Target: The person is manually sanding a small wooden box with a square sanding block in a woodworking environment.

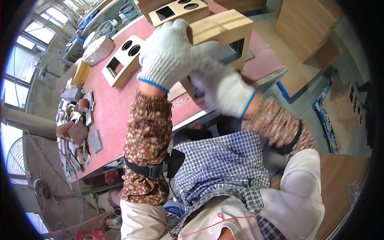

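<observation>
A light wooden box (222, 25) with cut-out openings is tilted over the red-covered table. My left hand (166, 52), in a white knit glove with a blue cuff edge, grips the box's left end, its thumb along the near side. My right hand (226, 86), gloved alike, is just below the box, close to its front face. Motion smears the right fingers, and I cannot tell whether they hold anything. A similar box (124, 60) with two round holes and a rectangular one lies left of my left hand. Another such box (178, 12) is behind the held one.
Sanding blocks and abrasive pieces (78, 132) crowd the table's left edge. Rolls of tape (82, 71) and a pale round bundle (98, 50) sit farther back. A large fan (44, 188) stands at lower left. Wooden panels (306, 28) and more boxes (346, 106) are at right.
</observation>
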Demonstrator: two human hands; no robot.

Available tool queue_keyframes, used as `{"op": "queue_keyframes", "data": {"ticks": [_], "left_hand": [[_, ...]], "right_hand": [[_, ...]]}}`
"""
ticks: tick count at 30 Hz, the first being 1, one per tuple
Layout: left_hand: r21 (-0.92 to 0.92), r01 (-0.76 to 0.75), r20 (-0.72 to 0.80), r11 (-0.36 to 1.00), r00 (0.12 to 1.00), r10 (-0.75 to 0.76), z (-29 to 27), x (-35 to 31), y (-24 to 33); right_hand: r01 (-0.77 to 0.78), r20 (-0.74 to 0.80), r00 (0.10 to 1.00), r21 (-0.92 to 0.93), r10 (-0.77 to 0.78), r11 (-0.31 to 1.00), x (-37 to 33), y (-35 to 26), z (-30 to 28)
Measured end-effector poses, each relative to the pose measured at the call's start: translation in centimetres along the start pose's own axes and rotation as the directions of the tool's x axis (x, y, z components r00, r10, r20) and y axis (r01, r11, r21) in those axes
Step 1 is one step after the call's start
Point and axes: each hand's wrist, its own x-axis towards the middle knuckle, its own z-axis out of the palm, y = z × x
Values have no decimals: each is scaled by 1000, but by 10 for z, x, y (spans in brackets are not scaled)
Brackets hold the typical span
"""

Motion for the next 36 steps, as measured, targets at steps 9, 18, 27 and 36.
{"op": "queue_keyframes", "data": {"ticks": [9, 18, 27, 36], "left_hand": [[40, 58, 76, 998, 995, -61, -13, -4, 1], [67, -13, -10, 998, 1000, 13, -6, -1, 5], [11, -2, -18, 1000, 1000, 2, -3, -3, -1], [33, 9, 8, 999, 1000, -9, -1, -2, -1]], "right_hand": [[-281, 742, 647, 17, 176, 960, 38, 39, -38], [-553, 767, 560, 65, 313, 831, 14, 31, -32], [-232, 385, 898, 2, 213, 973, -9, -13, -12], [-87, 6, 996, 51, 87, 995, -11, -19, 0]]}}
